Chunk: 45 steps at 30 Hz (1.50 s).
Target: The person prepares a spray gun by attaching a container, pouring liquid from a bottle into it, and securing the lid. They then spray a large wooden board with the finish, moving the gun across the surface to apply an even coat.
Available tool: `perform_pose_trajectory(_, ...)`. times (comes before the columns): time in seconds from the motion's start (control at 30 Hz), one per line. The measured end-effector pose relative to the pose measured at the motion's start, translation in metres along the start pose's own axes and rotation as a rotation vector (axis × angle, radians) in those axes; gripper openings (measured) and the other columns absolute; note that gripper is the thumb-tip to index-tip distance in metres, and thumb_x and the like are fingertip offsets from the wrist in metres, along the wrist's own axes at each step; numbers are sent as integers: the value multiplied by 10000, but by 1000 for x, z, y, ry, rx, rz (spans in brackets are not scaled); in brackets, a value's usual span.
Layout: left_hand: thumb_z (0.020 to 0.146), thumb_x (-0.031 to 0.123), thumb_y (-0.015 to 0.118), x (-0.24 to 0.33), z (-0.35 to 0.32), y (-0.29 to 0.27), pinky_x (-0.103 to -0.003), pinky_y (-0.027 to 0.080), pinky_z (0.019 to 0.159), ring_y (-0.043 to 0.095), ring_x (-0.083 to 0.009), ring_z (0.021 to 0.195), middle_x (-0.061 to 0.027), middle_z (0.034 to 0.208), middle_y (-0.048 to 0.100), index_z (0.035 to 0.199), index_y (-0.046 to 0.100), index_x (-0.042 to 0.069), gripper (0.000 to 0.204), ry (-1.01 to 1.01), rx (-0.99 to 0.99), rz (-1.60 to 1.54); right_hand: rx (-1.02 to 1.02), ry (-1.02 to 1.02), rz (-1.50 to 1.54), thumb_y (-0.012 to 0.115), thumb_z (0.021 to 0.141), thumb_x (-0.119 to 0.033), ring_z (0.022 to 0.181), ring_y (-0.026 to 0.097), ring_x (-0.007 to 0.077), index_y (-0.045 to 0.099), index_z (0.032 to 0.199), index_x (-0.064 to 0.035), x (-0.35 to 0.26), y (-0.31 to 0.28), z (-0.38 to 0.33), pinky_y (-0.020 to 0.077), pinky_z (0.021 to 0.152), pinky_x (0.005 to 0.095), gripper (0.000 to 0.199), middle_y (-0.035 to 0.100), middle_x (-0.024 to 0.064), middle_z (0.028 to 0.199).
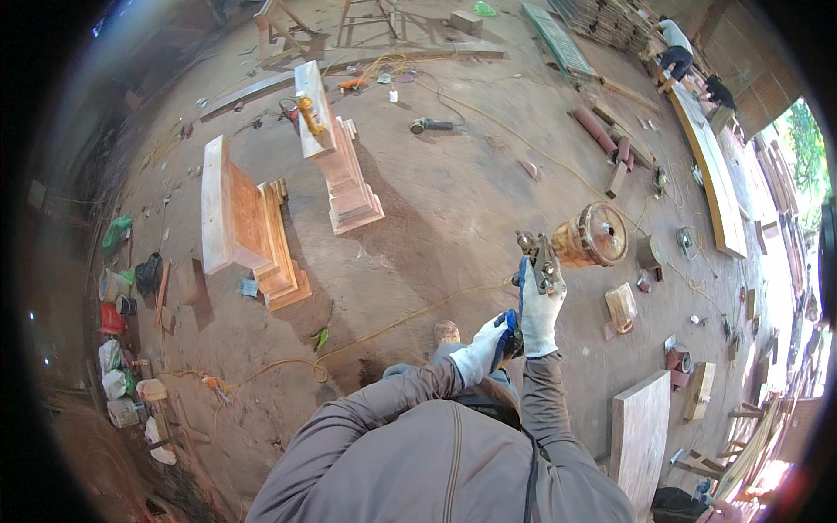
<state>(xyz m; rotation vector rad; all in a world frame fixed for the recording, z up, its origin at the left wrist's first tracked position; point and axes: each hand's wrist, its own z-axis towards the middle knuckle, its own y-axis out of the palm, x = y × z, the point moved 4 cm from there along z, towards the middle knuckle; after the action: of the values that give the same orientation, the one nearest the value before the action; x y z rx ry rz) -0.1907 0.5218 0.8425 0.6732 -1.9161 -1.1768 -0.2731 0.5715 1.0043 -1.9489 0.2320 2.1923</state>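
Note:
My right hand (542, 305), in a white and blue work glove, is closed round a metal spray gun (546, 268). Attached to the gun, an amber-stained cup (595, 235) with a round metal lid tips toward the right. Just below and to the left, my left hand (485, 352), gloved alike, is closed with its blue palm side showing. A small dark thing shows at its fingers, and I cannot make out what it is. Ahead on the left stand two wooden pedestal-like pieces, an orange-brown one (241, 209) and a paler one (324, 144).
A yellow hose (418, 315) trails over the floor. An angle grinder (431, 125) lies ahead; a yellow bottle (309, 115) rests on the paler piece. At right are a clear plastic container (621, 308), a wooden board (641, 436) and long planks (708, 174). A person (674, 45) bends far right.

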Motion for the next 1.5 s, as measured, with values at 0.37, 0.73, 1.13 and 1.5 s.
perform_pose_trajectory(0.37,1044,228,522,-35,45,-3,-372,542,920,663,-205,1048,-72,1217,659,1312,549,79,308,-192,-52,-167,103,0,-105,662,936,-41,645,537,41,648,1189,5,11,-49,33,433,555,231,258,607,-32,754)
perform_pose_trajectory(0.73,1048,263,515,-40,0,24,-353,546,875,650,-197,1056,-67,1229,644,1354,507,73,360,-171,-137,-48,125,-84,-233,652,947,-32,742,592,53,606,1282,20,9,-69,-1,490,645,220,342,671,16,900)
perform_pose_trajectory(1.13,1054,334,482,-50,-24,10,-357,560,804,649,-185,916,-43,1114,658,1224,589,112,298,-245,16,39,235,8,-150,671,942,-59,893,641,91,647,1227,-4,4,-71,-32,532,785,269,291,712,41,1048)
perform_pose_trajectory(1.5,1051,504,392,-10,-4,0,-396,448,1056,557,-228,1255,-74,1426,546,1449,476,119,561,-307,-104,127,247,-101,-465,660,918,-223,1091,656,326,617,1282,-69,9,-69,-44,528,921,392,398,675,164,1195)
